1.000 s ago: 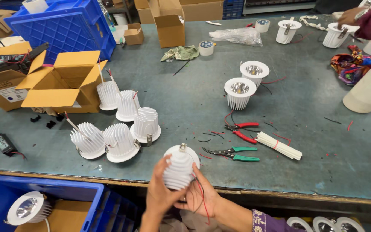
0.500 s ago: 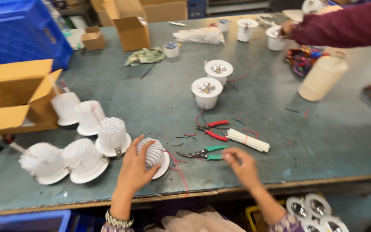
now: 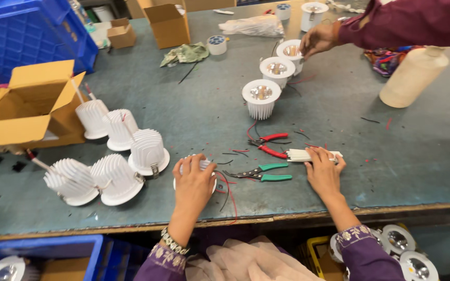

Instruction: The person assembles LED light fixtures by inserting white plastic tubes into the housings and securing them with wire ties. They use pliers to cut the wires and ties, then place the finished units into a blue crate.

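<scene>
White ribbed lamp housings (image 3: 147, 151), red-handled pliers (image 3: 269, 144), green-handled cutters (image 3: 266, 173), grey-green table (image 3: 194, 119), blue crate (image 3: 24, 36) upper left.

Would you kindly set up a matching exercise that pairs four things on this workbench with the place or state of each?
Things:
1. left hand
2. right hand
3. green-handled pliers
4. co-worker's hand

Places or states:
A. lying on the bench between the two hands
B. resting on top of a white finned lamp housing
C. reaching to a lamp at the far end of the row
D. fingers on a bundle of white sleeves

Pairs: 1-B, 2-D, 3-A, 4-C
</scene>
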